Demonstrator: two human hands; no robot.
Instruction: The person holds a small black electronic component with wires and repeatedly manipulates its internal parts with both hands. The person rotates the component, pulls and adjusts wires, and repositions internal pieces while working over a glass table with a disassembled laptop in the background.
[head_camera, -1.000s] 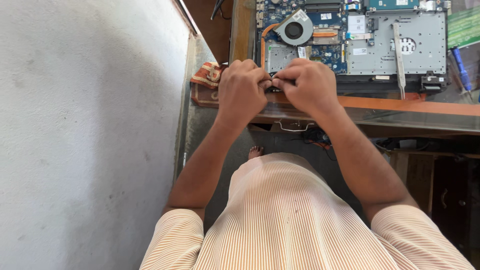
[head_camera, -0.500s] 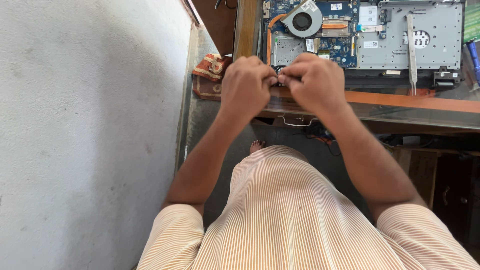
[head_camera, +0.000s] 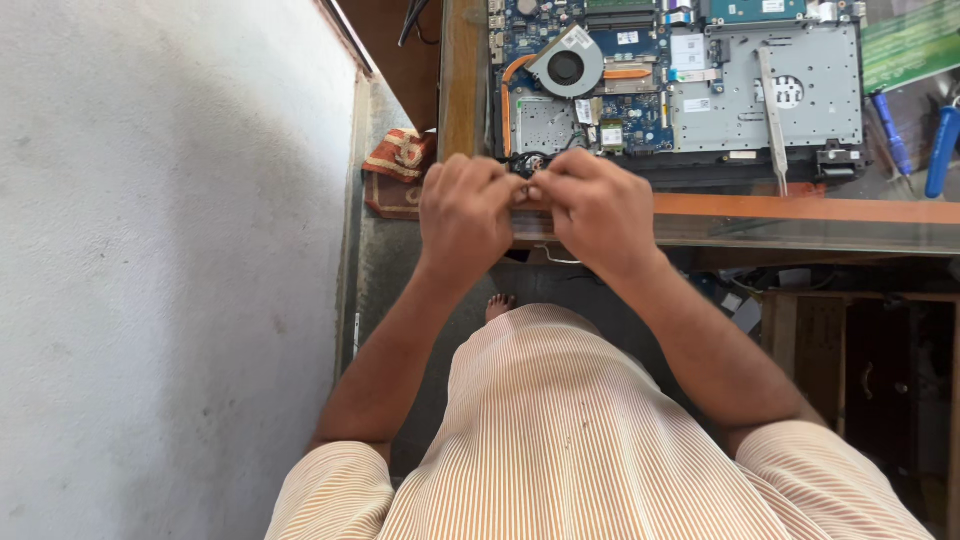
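An opened laptop (head_camera: 760, 100) lies bottom-up on the table, showing its blue circuit board and a round cooling fan (head_camera: 566, 68). My left hand (head_camera: 465, 215) and my right hand (head_camera: 595, 205) meet at the laptop's near left corner. Their fingers are curled and the fingertips pinch together over a small part that the fingers mostly hide. Both hands rest against the table's front edge (head_camera: 800, 210), an orange strip under glass.
A thin metal tool (head_camera: 772, 110) lies across the laptop's grey cover plate. Blue-handled screwdrivers (head_camera: 942, 150) sit at the far right. A red patterned cloth (head_camera: 400, 165) lies left of the table, a white wall (head_camera: 170, 250) beyond it. A wooden cabinet (head_camera: 820, 340) stands under the table.
The view has tilted so that more of the laptop shows. Both hands stay pinched together at the same corner with only small finger movements.
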